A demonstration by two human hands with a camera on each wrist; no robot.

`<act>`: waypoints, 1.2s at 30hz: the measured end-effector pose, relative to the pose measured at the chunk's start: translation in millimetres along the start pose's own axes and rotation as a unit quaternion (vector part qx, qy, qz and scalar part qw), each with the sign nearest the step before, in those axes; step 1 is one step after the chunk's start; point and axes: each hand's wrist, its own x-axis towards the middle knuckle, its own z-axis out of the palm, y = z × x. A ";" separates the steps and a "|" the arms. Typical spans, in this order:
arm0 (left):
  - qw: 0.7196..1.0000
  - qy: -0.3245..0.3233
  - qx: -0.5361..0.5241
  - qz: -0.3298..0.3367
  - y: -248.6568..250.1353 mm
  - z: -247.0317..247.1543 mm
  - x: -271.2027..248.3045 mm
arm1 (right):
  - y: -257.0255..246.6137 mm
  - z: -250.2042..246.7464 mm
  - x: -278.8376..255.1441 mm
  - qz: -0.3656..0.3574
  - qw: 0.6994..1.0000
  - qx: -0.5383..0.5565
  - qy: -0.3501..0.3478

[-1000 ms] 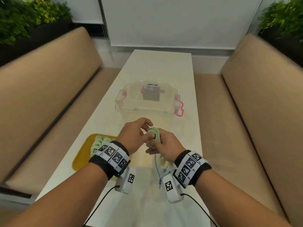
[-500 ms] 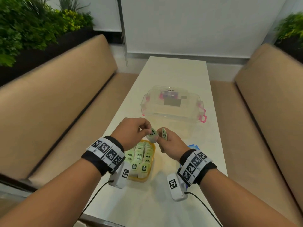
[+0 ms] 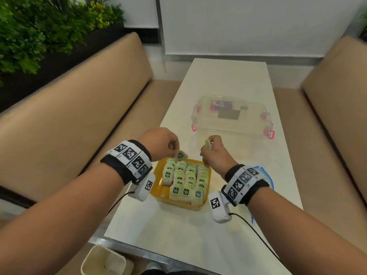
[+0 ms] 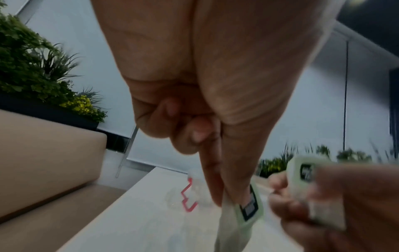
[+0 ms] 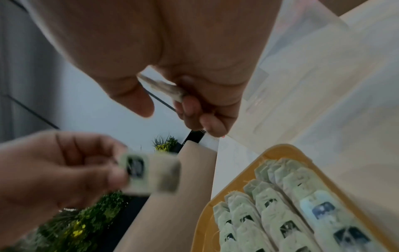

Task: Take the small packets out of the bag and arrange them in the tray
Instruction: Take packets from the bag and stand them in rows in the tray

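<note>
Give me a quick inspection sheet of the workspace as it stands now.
Surface: long white table.
Job's things: yellow plastic tray holding rows of small pale green packets; bag with blue edging mostly hidden behind right wrist.
Clutter: clear lidded plastic box with pink clips; beige bin below table edge.
Grippers: left hand pinches one green packet; right hand pinches another packet.
Cables: black wrist-camera leads.
Surroundings: tan benches, green plants.

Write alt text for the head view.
Above a yellow tray filled with rows of green packets, the left hand and right hand each pinch one packet. A clear lidded box sits farther along the white table.
</note>
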 end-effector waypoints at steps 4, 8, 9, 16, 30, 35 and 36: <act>0.974 -0.184 0.135 -0.005 -14.8 43.1 9.6 | 4.3 5.1 -1.8 0.051 0.995 0.082 -0.005; 0.943 -0.260 0.206 -0.018 -26.0 85.8 22.9 | 7.5 5.8 -3.7 0.034 0.998 0.050 -0.027; 0.943 -0.253 0.214 -0.018 -26.8 89.8 25.9 | 8.9 4.4 -3.9 0.024 0.999 0.035 -0.030; 0.954 -0.203 0.218 -0.012 -31.1 98.2 43.8 | 23.2 -8.5 -3.7 -0.014 1.000 -0.024 -0.015; 0.988 -0.130 0.079 0.004 -37.7 84.6 48.4 | 24.7 -0.4 1.6 0.002 0.998 -0.028 -0.050; 0.979 -0.017 -0.191 0.066 -10.0 57.4 28.3 | 23.4 3.7 5.2 -0.017 0.995 -0.081 -0.052; 0.977 0.005 -0.201 0.077 -5.1 54.0 26.5 | 22.8 4.5 5.7 -0.020 0.994 -0.089 -0.053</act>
